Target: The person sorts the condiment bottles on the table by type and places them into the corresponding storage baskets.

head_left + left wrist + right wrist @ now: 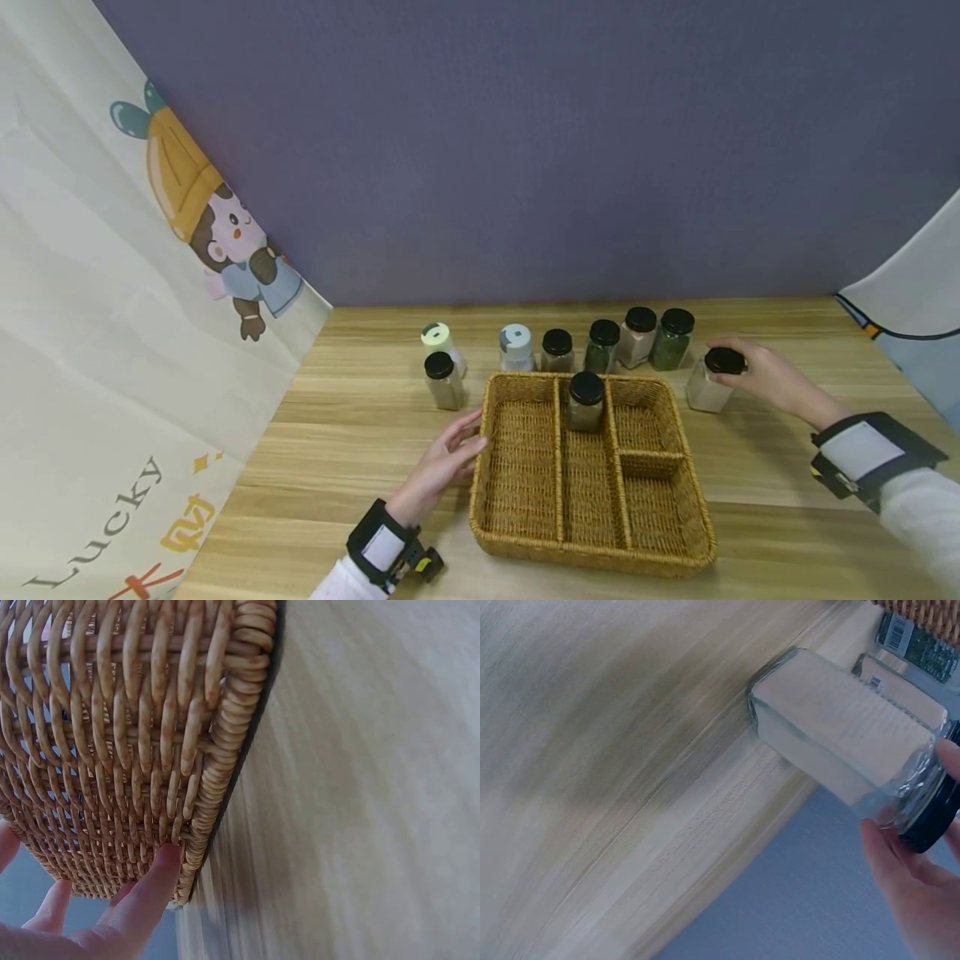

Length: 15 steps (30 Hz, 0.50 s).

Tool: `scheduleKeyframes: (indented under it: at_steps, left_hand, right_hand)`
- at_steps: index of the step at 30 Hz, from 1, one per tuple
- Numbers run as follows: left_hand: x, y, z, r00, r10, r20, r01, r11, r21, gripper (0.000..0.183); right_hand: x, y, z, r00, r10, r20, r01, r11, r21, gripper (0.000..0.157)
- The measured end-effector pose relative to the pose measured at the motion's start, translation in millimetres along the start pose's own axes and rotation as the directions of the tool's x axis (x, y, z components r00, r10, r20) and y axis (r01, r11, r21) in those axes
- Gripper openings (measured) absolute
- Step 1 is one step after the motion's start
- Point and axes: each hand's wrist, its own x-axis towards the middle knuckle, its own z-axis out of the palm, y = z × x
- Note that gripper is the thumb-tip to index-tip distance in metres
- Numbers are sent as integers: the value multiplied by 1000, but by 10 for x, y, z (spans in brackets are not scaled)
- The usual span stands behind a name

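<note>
My right hand point(765, 379) pinches a clear square spice jar point(708, 390) by its black lid, right of the basket. Pale powder fills most of this jar, as the right wrist view shows. With its fingertips, my left hand point(442, 458) touches the left outer wall of a woven basket point(521, 546); one finger point(150, 889) lies against the weave near the bottom edge. The basket has one long left section, a long middle one and a right side split in two. A black-lidded jar point(585, 404) stands at the back of the middle section.
Behind the basket are black-lidded jars, including a dark green one point(672, 340), and a white-capped bottle point(516, 346). To the left stand a yellow-green-capped bottle point(442, 343) and another black-lidded jar point(444, 383). A blue-grey partition point(562, 167) rises behind the wooden table point(337, 433).
</note>
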Motion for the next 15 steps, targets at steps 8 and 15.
scheduleKeyframes:
  at_steps: [8,15]
  left_hand:
    - [-4,-2,4,1000,-2,-7,2,1000,14,61]
    - [-3,-8,5,1000,3,-9,-3,1000,4,61]
  right_hand:
    - [9,-12,1,1000,0,6,-1,1000,12,52]
    - [15,-20,5,999,-32,6,32,999,-31,52]
